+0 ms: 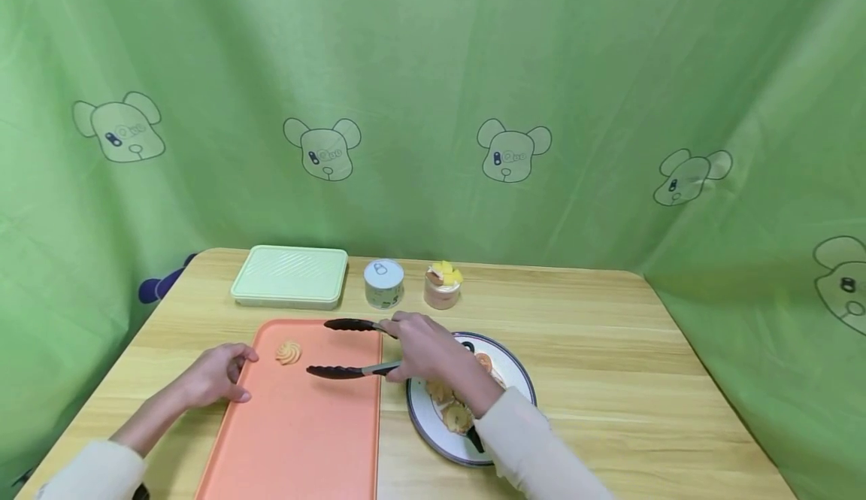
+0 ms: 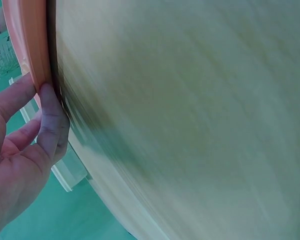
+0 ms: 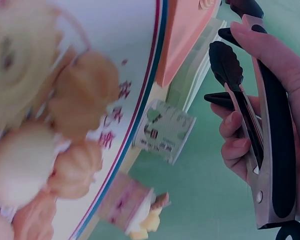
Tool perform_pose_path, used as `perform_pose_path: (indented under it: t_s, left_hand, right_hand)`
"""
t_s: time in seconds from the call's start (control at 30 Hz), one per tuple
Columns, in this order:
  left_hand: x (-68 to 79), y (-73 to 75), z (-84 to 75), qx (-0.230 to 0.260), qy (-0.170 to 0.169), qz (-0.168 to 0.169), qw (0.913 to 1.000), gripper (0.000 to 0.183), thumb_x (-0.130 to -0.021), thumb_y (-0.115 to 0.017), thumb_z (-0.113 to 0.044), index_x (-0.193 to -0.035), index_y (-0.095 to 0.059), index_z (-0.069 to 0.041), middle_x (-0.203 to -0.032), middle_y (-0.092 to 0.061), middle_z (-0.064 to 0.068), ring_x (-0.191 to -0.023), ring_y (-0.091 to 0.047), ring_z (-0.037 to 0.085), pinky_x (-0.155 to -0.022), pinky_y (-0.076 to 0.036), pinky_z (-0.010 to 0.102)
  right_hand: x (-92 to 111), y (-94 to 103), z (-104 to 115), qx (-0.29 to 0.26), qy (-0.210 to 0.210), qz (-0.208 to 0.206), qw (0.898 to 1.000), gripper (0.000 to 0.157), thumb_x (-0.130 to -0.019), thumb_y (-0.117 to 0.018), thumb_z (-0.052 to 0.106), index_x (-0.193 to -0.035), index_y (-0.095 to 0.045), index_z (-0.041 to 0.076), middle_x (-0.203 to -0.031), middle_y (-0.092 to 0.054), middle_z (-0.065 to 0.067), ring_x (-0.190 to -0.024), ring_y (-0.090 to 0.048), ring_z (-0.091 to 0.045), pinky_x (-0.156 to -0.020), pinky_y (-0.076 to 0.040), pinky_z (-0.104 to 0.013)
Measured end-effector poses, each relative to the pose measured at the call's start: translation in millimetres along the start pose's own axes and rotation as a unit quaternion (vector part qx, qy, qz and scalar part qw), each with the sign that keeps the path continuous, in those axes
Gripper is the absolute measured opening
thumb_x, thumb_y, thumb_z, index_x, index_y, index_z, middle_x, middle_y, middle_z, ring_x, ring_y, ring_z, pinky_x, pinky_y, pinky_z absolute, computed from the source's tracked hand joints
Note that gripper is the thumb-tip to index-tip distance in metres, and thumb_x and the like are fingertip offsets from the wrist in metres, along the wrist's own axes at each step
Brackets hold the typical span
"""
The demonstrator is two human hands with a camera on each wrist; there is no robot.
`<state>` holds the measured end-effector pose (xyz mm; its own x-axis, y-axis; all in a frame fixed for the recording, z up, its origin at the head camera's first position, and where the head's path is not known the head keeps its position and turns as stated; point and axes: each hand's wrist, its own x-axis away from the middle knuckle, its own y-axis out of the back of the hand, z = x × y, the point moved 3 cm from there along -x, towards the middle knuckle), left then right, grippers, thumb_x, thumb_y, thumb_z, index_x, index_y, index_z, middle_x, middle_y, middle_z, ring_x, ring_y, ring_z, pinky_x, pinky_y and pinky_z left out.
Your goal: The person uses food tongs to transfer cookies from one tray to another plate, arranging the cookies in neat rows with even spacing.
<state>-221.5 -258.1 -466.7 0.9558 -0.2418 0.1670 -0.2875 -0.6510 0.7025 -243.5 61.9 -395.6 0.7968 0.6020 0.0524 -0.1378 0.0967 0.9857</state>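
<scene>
At the left edge of the coral tray (image 1: 304, 440) is my left hand (image 1: 213, 377); its thumb and fingers pinch the rim (image 2: 38, 45) in the left wrist view. My right hand (image 1: 421, 346) grips black-and-silver food tongs (image 1: 338, 372). The tongs' two arms are spread apart above the tray, with nothing between their tips. One swirled cookie (image 1: 289, 353) lies near the tray's far left corner. Under my right forearm is a white plate (image 1: 517, 368) with a dark rim. It bears several cookies (image 3: 85, 95) and a smooth egg-shaped piece (image 3: 22, 164), partly hidden in the head view.
Along the table's back stand a pale green lidded box (image 1: 289, 274), a can with a pull ring (image 1: 383, 283) and a small cup dessert (image 1: 442, 289) topped with yellow cubes. A black handle (image 1: 476, 440) lies on the plate. A green curtain (image 1: 419, 56) hangs behind the table.
</scene>
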Motion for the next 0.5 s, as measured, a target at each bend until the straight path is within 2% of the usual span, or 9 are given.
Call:
perform_pose_path:
  t_s: [0.27,0.37,0.5]
  left_hand:
    - [-0.1,0.6,1.2,-0.001,-0.006,-0.001,1.0,0.054,-0.062,-0.082,0.004,-0.108,-0.055,0.007,-0.083,-0.056,0.008,-0.071,-0.05,0.018,-0.058,-0.044,0.024]
    - [0.5,0.5,0.8,0.001,-0.012,-0.001,0.9999,0.054,-0.061,-0.081,0.004,-0.108,-0.055,0.007,-0.083,-0.056,0.008,-0.071,-0.05,0.017,-0.058,-0.044,0.024]
    - [0.8,0.7,-0.4,0.003,-0.015,-0.002,0.9999,0.053,-0.061,-0.081,0.004,-0.107,-0.055,0.007,-0.082,-0.055,0.008,-0.071,-0.049,0.017,-0.058,-0.043,0.024]
  right_hand:
    - [-28,-8.6,23,0.018,0.031,-0.004,0.999,0.079,-0.066,-0.083,0.042,-0.134,-0.053,0.016,-0.109,-0.061,0.0,-0.094,-0.058,-0.013,-0.076,-0.051,-0.024]
    - [-37,-13.0,32,0.027,0.041,-0.007,0.999,0.074,-0.066,-0.083,0.042,-0.13,-0.056,0.015,-0.109,-0.062,0.0,-0.094,-0.058,-0.013,-0.076,-0.05,-0.023]
    - [-45,-18.9,39,0.034,0.035,-0.003,0.999,0.071,-0.067,-0.083,0.042,-0.128,-0.058,0.015,-0.113,-0.063,-0.001,-0.098,-0.06,-0.015,-0.078,-0.051,-0.024]
